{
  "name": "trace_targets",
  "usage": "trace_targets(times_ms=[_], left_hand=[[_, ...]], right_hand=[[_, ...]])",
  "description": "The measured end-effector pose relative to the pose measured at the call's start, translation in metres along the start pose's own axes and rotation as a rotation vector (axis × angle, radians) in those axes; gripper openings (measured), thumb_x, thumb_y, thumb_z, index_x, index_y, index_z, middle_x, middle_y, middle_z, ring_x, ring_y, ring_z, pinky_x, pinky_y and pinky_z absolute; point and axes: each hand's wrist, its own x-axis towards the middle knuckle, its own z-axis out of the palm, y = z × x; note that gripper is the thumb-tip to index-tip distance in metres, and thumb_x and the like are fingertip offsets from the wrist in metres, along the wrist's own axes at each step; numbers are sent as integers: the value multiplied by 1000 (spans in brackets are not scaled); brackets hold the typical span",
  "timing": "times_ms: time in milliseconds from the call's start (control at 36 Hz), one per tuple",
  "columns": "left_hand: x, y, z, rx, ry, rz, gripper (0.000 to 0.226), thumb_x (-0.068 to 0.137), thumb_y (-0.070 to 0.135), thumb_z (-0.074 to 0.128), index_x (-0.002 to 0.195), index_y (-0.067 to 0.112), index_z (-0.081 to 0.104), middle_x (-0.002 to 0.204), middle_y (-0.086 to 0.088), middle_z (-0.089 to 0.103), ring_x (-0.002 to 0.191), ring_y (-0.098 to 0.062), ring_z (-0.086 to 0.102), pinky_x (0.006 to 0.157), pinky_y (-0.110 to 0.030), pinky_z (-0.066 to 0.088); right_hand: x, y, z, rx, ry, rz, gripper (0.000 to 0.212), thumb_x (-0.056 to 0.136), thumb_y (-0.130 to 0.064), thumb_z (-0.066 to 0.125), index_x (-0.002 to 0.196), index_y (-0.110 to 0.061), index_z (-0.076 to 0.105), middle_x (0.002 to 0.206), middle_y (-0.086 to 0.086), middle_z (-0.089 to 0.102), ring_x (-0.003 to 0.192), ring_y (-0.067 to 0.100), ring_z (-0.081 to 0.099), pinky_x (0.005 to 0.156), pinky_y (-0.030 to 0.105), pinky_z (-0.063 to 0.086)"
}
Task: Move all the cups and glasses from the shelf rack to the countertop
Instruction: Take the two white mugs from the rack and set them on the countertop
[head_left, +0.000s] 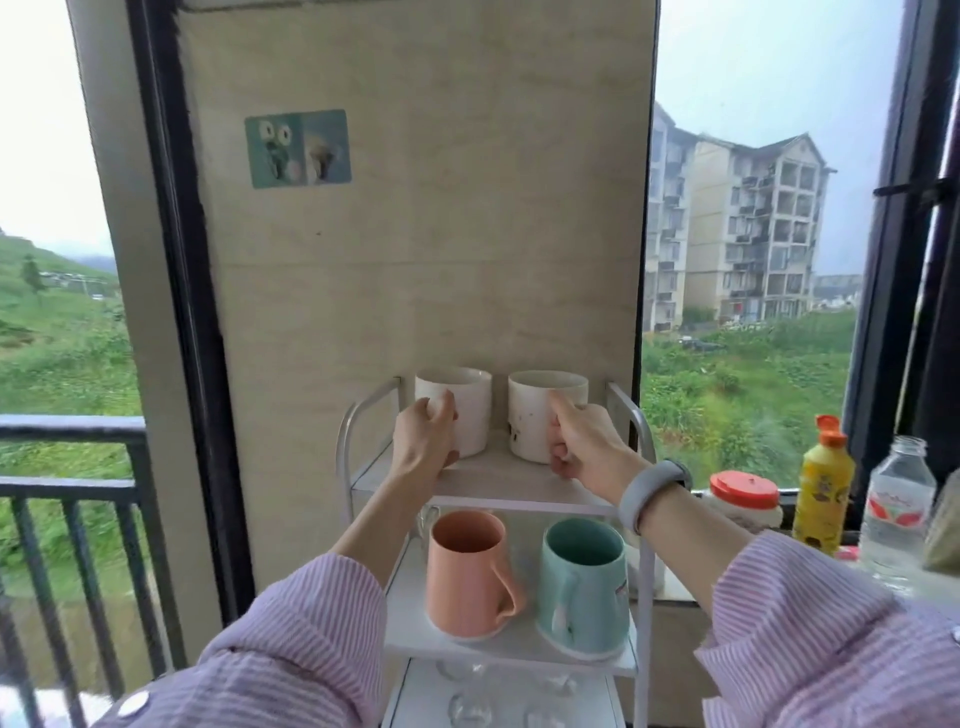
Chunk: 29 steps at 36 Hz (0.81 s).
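A white shelf rack (498, 486) stands against the beige wall. Two white mugs sit on its top shelf. My left hand (426, 436) wraps around the left white mug (465, 402). Around the handle side of the right white mug (535, 410) my right hand (579, 441) is closed. On the middle shelf stand a pink mug (465, 569) and a teal mug (582, 582), both untouched. Clear glasses (467, 699) show dimly on the lowest shelf.
To the right, the window ledge holds a red-lidded jar (745, 501), a yellow bottle (826, 483) and a clear water bottle (896, 512). A black railing (78, 499) runs on the left. A sticker (298, 148) is on the wall.
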Motion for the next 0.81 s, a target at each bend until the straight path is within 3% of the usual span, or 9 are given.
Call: trace_targets(times_ms=[83, 278, 361, 472, 611, 694, 806], left_hand=[[-11, 1, -7, 68, -7, 128, 27, 86, 29, 48, 71, 8, 54, 62, -3, 47, 56, -17, 45, 55, -31, 49], [-38, 29, -26, 50, 32, 400, 26, 91, 31, 50, 71, 17, 59, 63, 7, 57, 53, -2, 54, 47, -19, 52], [-54, 40, -27, 40, 55, 489, 25, 92, 31, 49, 72, 17, 58, 65, 4, 57, 52, -5, 53, 46, -19, 50], [-88, 48, -11, 13, -5, 546, 25, 93, 27, 49, 73, 12, 56, 61, 4, 53, 49, -3, 50, 46, -23, 49], [-138, 51, 25, -40, -105, 558, 28, 93, 26, 50, 72, 7, 51, 59, 1, 51, 52, -10, 50, 43, -11, 39], [-174, 52, 56, -60, -202, 548, 34, 93, 25, 49, 76, -5, 47, 61, -7, 48, 55, -17, 46, 44, -18, 39], [-235, 44, 106, -61, -309, 541, 31, 92, 30, 49, 78, 3, 51, 60, -14, 55, 56, -28, 51, 49, -25, 39]], right_hand=[[-11, 6, -5, -9, -23, -64, 35, 90, -23, 41, 56, -20, 37, 36, -8, 33, 39, 11, 28, 44, 23, 24], [-46, -16, -7, 26, -42, -337, 39, 91, -23, 46, 53, -18, 40, 35, -10, 37, 44, 11, 31, 48, 27, 28], [-64, -22, -14, 33, -46, -433, 42, 92, -20, 46, 51, -19, 38, 34, -10, 35, 39, 8, 30, 48, 26, 28], [-95, -19, -44, 21, 44, -539, 53, 92, -20, 46, 40, -26, 37, 33, -10, 35, 35, 3, 31, 41, 17, 32], [-136, -6, -97, -65, 167, -614, 46, 94, -18, 45, 48, -17, 36, 33, -9, 36, 35, 4, 30, 39, 17, 28], [-163, 8, -140, -119, 268, -598, 46, 93, -17, 46, 49, -16, 34, 32, -8, 36, 34, 6, 30, 40, 23, 29], [-211, 33, -212, -197, 436, -594, 48, 92, -15, 48, 46, -16, 35, 32, -8, 37, 35, 3, 31, 38, 14, 27]])
